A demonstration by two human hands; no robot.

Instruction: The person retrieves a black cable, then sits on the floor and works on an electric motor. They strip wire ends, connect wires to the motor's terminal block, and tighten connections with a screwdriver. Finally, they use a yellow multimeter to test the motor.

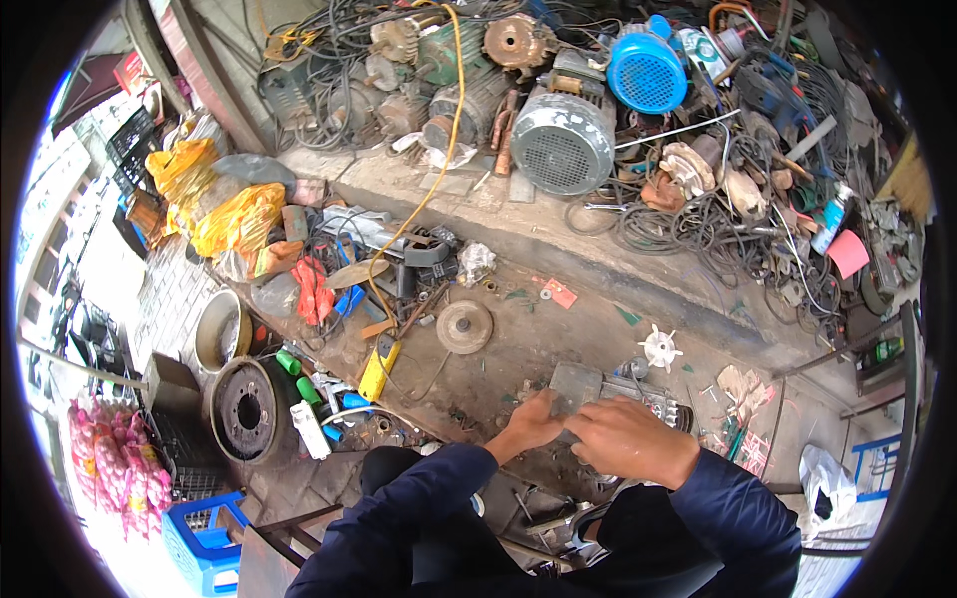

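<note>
Grey flat piece [576, 386] is sitting at the left hand [531, 423] and right hand [634, 440], beside a ribbed metal part [674, 410]. Fingers are curling; whether they are gripping it cannot be told. Uneven finger pressure is presenting a slipping risk.

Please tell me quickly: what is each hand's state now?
Left hand: fingers curled near the grey plate; grip unclear.
Right hand: fingers bent, partly closed; anything held is hidden.
</note>
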